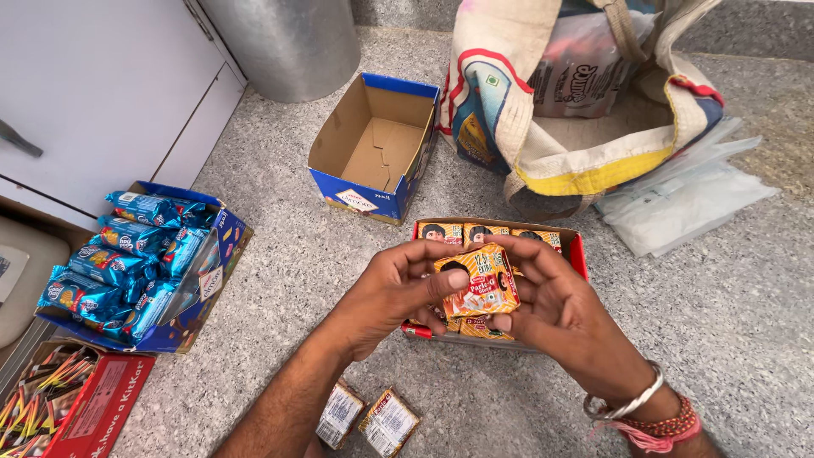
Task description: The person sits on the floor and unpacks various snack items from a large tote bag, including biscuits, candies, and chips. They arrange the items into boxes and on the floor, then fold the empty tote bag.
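Both my hands are up over the red carton [579,252], holding one small orange-yellow biscuit pack [479,281] btwn them. Left hand [392,293] has thumb across the pack's front, fingers curled behind it; right hand [555,307] pinches the other edge w/ fingertips. So both are closed on that single pack, held just above the carton, not yet set down anywhere.

Progress, as I judge it: the red carton is partly filled. A row of same-type packs stands along its far wall, and a few more show under my hands at the near edge. Two packs [365,418] lie loose on the speckled countertop [729,322] near my left forearm, outside the carton.

Blue carton [383,148] further back is open and has nothing in it. Left of me, another blue box [222,246] is piled w/ blue-wrapped biscuit packs [127,263]. Cloth bag [585,110] sits behind, w/ more goods inside.
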